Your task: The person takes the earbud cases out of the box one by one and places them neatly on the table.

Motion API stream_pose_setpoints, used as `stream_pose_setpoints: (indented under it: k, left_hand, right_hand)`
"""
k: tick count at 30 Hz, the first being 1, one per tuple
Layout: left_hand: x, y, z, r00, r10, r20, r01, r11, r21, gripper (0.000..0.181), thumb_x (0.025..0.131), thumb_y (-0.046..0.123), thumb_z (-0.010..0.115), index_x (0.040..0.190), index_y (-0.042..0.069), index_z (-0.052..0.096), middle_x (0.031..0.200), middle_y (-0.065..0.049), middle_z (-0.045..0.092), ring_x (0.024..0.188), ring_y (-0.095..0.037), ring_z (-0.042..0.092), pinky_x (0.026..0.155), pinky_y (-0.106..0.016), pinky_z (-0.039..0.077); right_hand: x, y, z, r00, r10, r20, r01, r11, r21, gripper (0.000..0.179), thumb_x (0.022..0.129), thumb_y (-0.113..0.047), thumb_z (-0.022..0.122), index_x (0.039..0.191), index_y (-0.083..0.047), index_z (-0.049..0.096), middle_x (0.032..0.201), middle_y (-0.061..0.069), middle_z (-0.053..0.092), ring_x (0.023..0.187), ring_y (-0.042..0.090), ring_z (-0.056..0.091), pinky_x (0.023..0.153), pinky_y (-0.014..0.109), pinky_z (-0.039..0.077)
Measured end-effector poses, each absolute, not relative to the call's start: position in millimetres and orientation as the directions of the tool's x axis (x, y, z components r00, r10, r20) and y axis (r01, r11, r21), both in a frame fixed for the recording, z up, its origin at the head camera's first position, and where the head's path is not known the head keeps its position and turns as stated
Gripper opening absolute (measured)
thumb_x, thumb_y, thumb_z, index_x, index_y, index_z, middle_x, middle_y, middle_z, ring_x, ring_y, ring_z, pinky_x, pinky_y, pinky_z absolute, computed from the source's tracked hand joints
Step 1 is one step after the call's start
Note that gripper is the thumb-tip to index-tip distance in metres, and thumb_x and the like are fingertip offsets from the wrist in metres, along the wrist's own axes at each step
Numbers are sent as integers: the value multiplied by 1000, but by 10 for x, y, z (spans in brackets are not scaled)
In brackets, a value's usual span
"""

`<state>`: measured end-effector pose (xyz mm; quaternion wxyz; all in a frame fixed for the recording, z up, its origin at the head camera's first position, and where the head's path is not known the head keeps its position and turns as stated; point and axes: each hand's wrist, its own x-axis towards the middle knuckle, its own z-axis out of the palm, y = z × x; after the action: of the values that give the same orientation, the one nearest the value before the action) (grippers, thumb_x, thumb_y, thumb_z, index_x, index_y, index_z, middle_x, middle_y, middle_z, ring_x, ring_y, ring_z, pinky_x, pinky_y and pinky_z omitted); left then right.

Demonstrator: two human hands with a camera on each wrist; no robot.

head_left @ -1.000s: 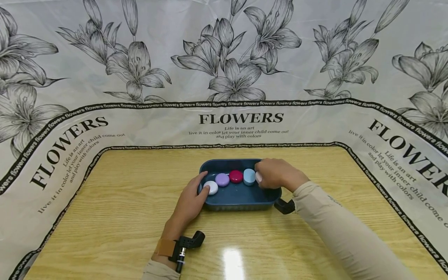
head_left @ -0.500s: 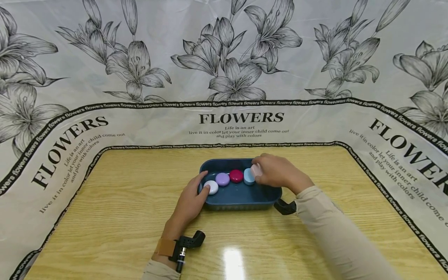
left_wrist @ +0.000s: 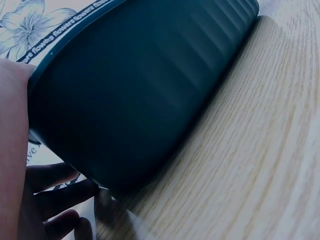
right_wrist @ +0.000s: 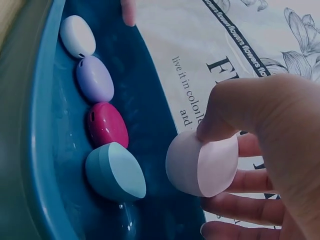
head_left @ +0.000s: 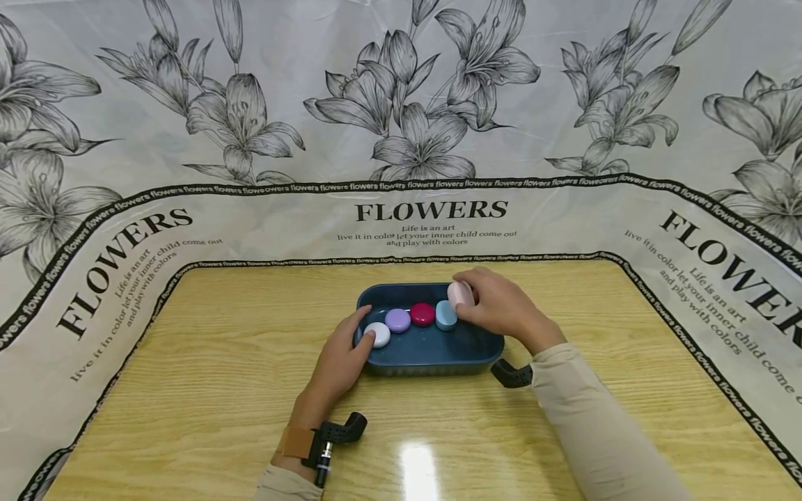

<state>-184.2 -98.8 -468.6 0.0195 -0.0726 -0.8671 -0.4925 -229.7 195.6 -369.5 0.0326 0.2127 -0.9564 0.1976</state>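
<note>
In my head view, with 12 at the far side of the blue tray (head_left: 432, 363), the left hand (head_left: 341, 351) grips the 9 o'clock end, thumb over the rim beside the white piece (head_left: 381, 334). From there the lavender piece (head_left: 397, 321), crimson piece (head_left: 422, 314) and light blue piece (head_left: 446, 316) run in a row toward 2 o'clock. My right hand (head_left: 504, 303) pinches the pale pink piece (head_left: 461, 295), which overlaps the tray's far rim at 1 o'clock; I cannot tell how high it sits. A black wrist mount (head_left: 512, 374) hangs near the tray's 4 o'clock corner. Tray floor shows around 5 o'clock. Desk (head_left: 207, 390) wood spreads widest toward 8 o'clock and narrows at 12, where flower-printed cloth (head_left: 432, 229) rises behind; glare lies at 6.

In my left wrist view, the tray's ribbed outer wall runs up to 1 o'clock, left fingers curl by its end at 7, and desk grain fills 4.

In my right wrist view, the pink piece sits between thumb and fingers, parted only by its thickness, with a gap toward the light blue piece at 9 o'clock.
</note>
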Motion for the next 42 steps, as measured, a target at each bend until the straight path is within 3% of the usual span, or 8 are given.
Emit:
stream_pose_setpoints:
  k: [12,24,34,42]
  left_hand:
    - [-1835,-985,-4680,-988,106,108,147,502,852,50,103,35,52,152,27,45,155,-1,42,144,-23,36,116,-51,30]
    - [-1835,-979,-4673,-988,106,115,153,503,850,49,103,35,52,151,28,46,154,-1,43,144,-23,36,116,-51,29]
    - [-1840,-978,-4671,-987,108,116,155,507,848,49,103,34,52,151,26,46,154,-2,43,144,-24,36,117,-51,29]
    - [-1842,-978,-4685,-988,106,110,149,509,848,50,103,35,53,151,28,45,154,-2,42,144,-23,36,117,-51,29]
  right_hand:
    - [-2271,1992,-3782,-922,-344,179,-387,796,-466,53,88,-23,71,135,-1,60,132,17,58,107,34,60,84,49,53]
    - [-2185,2034,-3858,-921,-327,212,-389,755,-528,54,91,-23,70,142,-9,56,126,11,59,78,19,57,69,36,52]
    - [-2110,2069,-3870,-904,-335,264,-427,723,-543,43,94,-20,67,136,-13,63,124,8,60,79,19,59,68,36,52]
    - [-2049,2095,-3882,-939,-265,218,-340,642,-687,45,95,-13,64,139,-10,59,131,11,58,84,23,64,65,35,54]
